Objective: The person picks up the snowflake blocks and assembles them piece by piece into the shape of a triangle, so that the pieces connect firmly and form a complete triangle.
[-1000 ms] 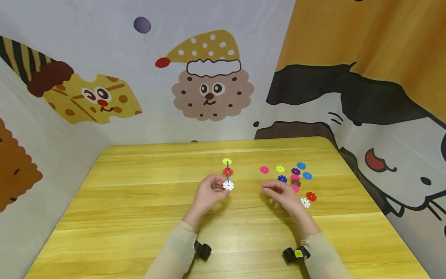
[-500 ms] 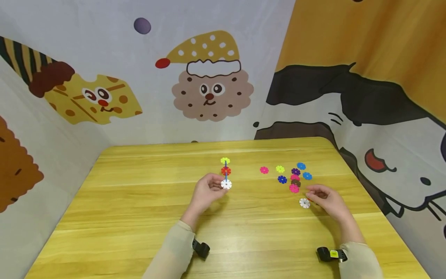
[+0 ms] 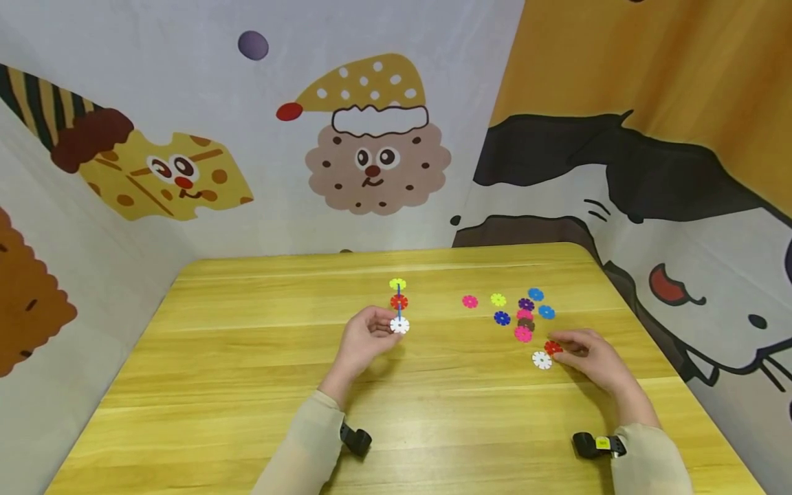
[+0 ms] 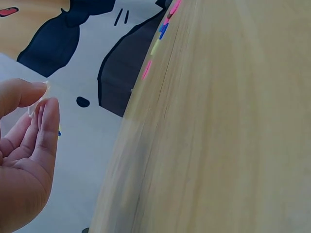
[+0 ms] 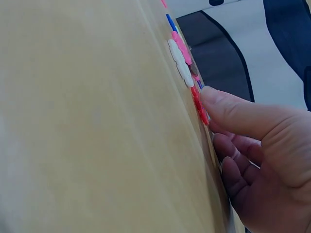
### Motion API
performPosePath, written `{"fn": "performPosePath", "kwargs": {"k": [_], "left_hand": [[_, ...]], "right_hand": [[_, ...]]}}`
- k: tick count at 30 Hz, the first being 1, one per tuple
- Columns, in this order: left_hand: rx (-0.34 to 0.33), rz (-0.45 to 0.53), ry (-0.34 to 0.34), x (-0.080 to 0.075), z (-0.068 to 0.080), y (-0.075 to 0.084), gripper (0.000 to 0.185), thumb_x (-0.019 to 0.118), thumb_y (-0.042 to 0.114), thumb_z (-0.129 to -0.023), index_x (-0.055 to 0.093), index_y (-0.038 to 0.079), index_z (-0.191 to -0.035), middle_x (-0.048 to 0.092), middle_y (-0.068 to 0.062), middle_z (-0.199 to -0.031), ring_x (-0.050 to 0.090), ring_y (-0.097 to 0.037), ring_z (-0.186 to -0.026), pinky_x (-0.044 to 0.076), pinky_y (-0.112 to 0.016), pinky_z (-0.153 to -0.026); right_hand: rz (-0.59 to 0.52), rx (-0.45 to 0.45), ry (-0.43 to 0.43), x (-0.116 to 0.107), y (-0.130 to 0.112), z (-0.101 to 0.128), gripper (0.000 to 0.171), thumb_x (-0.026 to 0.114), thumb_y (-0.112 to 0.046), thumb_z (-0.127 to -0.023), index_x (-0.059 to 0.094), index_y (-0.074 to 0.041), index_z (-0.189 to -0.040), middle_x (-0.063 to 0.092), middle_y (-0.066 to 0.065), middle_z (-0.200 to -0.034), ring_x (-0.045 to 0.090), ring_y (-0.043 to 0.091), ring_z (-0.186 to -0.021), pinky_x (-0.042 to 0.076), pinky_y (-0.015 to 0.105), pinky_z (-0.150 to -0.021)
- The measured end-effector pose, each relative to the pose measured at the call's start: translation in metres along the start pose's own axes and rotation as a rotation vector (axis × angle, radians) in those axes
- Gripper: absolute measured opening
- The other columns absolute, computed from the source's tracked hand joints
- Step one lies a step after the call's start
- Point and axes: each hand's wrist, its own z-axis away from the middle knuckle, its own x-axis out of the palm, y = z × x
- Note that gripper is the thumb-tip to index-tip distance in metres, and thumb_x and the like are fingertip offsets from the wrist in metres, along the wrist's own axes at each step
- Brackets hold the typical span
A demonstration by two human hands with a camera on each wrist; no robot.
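Observation:
My left hand (image 3: 388, 328) pinches the white flower disc (image 3: 399, 325) at the base of a small upright stack (image 3: 399, 302), with a red disc and a yellow-green disc above it on a blue piece. In the left wrist view the left hand (image 4: 41, 94) shows thumb and fingertip closed on something pale. My right hand (image 3: 559, 347) lies on the table at the right, its fingertips pinching a red disc (image 3: 551, 347). In the right wrist view the thumb (image 5: 218, 104) presses that red disc (image 5: 198, 104) against the wood, with the fingers curled below.
A white disc (image 3: 542, 360) lies just left of my right hand. Several loose discs sit behind it: pink (image 3: 523, 334), dark blue (image 3: 502, 317), yellow (image 3: 498, 300), purple (image 3: 526, 304), light blue (image 3: 535, 294). The wooden table (image 3: 247, 357) is walled by cartoon-printed panels.
My right hand has moved from the table's middle out to the right and settled on the red disc. My left hand and its stack have barely shifted.

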Motion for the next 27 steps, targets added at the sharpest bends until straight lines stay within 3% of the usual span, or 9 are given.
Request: {"fn": "performPosePath", "kwargs": {"k": [7,14,20,27], "left_hand": [[-0.004,0.005,-0.007,-0.001,0.0,-0.001,0.035,0.07,-0.007,-0.074,0.056,-0.008,-0.106,0.06,-0.021,-0.099,0.06,-0.027,-0.088,0.052,-0.027,-0.076],[-0.018,0.022,-0.009,0.0,-0.001,-0.004,0.036,0.07,-0.008,-0.074,0.055,-0.009,-0.107,0.06,-0.021,-0.1,0.059,-0.029,-0.089,0.052,-0.026,-0.077],[-0.019,0.032,0.02,0.0,-0.009,-0.027,0.037,0.073,-0.006,-0.073,0.057,-0.004,-0.107,0.061,-0.016,-0.098,0.06,-0.025,-0.088,0.052,-0.027,-0.076],[0.004,0.023,0.036,0.0,-0.008,-0.03,0.035,0.073,-0.004,-0.073,0.058,-0.001,-0.105,0.061,-0.012,-0.096,0.06,-0.022,-0.086,0.052,-0.028,-0.076]], "right_hand": [[0.009,-0.022,0.0,0.002,0.001,-0.004,0.031,0.069,-0.019,-0.084,0.064,-0.004,-0.111,0.053,0.015,-0.108,0.047,0.026,-0.092,0.04,0.04,-0.075],[0.009,-0.004,0.006,0.004,0.005,-0.007,0.024,0.069,-0.012,-0.084,0.059,-0.005,-0.104,0.054,0.01,-0.095,0.047,0.021,-0.083,0.04,0.032,-0.07],[0.001,0.048,0.056,0.005,0.006,-0.007,0.021,0.065,-0.012,-0.087,0.056,-0.007,-0.106,0.057,0.007,-0.087,0.049,0.018,-0.076,0.041,0.029,-0.064],[-0.028,0.026,0.165,0.01,-0.013,-0.007,0.022,0.062,-0.016,-0.09,0.059,-0.008,-0.109,0.061,0.007,-0.086,0.053,0.014,-0.073,0.044,0.026,-0.057]]}}
